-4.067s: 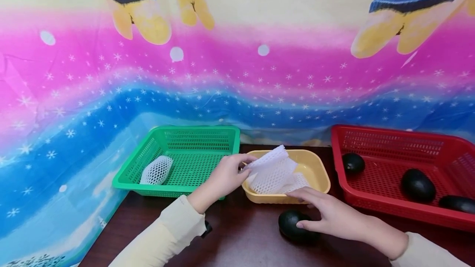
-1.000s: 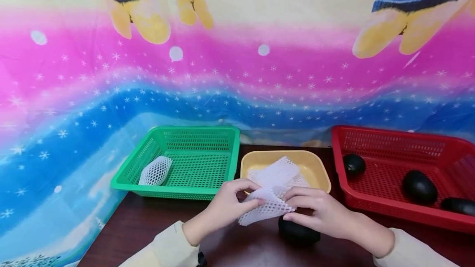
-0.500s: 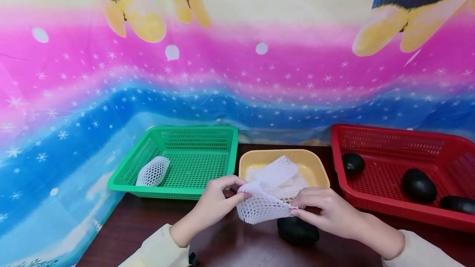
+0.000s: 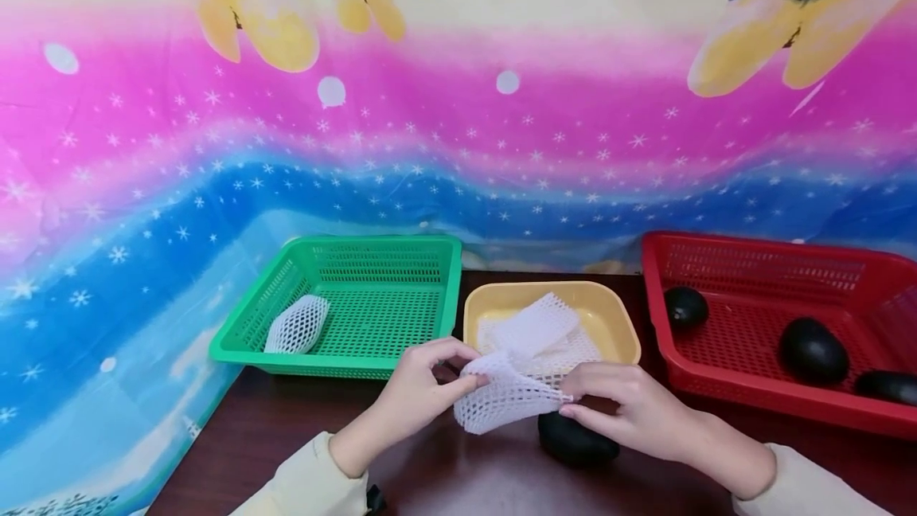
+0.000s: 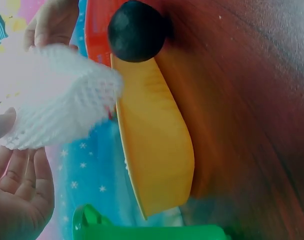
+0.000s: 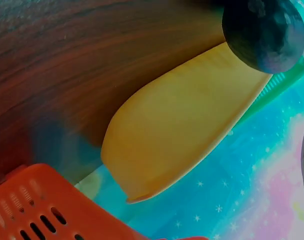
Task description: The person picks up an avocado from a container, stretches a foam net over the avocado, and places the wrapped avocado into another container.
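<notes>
In the head view, a white foam net sleeve [image 4: 501, 400] is stretched between the two hands, above the table. The left hand [image 4: 423, 392] pinches its left edge between thumb and fingers, and the right hand [image 4: 637, 412] pinches its right corner. Below the net, near the right fingertips, a black egg-shaped fruit [image 4: 579, 446] lies on the table, its top partly covered. The left wrist view shows the net sagging between both hands, with the black fruit [image 5: 137, 31] beyond. More foam nets [image 4: 537, 333] lie in the yellow tray [image 4: 622, 333] behind the hands.
At the left stands a green basket [image 4: 337, 369] with one net-wrapped item [image 4: 297, 325] inside. A red basket [image 4: 788, 412] at the right holds several black fruits [image 4: 813, 350]. Behind them hangs a printed cloth [image 4: 458, 102]. The tabletop [image 4: 458, 484] is dark brown wood.
The left hand has brought a foam net from the yellow tray toward the front. The right hand has left the black fruit and now pinches the net too. The last half second shows little motion.
</notes>
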Available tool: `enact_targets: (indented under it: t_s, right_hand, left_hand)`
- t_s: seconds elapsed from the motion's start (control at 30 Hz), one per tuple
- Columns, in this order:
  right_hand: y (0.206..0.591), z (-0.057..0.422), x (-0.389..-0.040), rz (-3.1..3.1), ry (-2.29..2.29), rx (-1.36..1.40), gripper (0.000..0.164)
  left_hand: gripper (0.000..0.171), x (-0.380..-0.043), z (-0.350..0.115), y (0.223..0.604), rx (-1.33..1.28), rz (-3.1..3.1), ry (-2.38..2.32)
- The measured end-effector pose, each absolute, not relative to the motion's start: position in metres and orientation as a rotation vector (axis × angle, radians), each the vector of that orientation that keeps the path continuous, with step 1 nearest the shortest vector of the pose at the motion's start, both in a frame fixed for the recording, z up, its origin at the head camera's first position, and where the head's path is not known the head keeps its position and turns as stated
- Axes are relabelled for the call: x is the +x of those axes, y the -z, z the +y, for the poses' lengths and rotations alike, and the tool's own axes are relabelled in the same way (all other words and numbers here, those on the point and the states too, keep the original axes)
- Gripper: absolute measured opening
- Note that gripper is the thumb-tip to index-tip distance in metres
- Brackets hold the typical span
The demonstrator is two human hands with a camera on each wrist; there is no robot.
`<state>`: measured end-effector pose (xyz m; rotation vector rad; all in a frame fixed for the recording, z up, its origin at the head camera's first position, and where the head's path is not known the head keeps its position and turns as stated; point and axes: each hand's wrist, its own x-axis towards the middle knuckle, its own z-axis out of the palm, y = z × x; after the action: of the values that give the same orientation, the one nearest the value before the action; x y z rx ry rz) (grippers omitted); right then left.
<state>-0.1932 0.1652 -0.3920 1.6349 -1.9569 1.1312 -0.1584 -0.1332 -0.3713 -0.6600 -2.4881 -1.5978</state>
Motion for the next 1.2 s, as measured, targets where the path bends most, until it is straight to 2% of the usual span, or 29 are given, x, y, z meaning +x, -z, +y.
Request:
enact_targets:
  t_s: [0.17,0.53,0.73,1.07,1.2]
  right_hand:
    - [0.39,0.162,-0.189,-2.063,-1.102,1.584,0.029]
    - [0.38,0.152,-0.189,-2.004,-1.006,1.667,0.015]
    - [0.382,0.158,-0.19,-2.008,-1.028,1.714,0.012]
    - [0.379,0.172,-0.19,-2.08,-0.969,1.677,0.028]
    - [0.379,0.177,-0.19,-2.074,-0.949,1.67,0.028]
  left_hand:
    - [0.017,-0.159,-0.129,0.375,-0.675,-2.478,1.651]
    - [0.021,-0.158,-0.121,0.376,-0.764,-2.451,1.734]
    - [0.019,-0.159,-0.12,0.375,-0.704,-2.455,1.756]
    - [0.018,-0.16,-0.131,0.37,-0.656,-2.481,1.802]
    - [0.016,-0.162,-0.136,0.368,-0.659,-2.479,1.794]
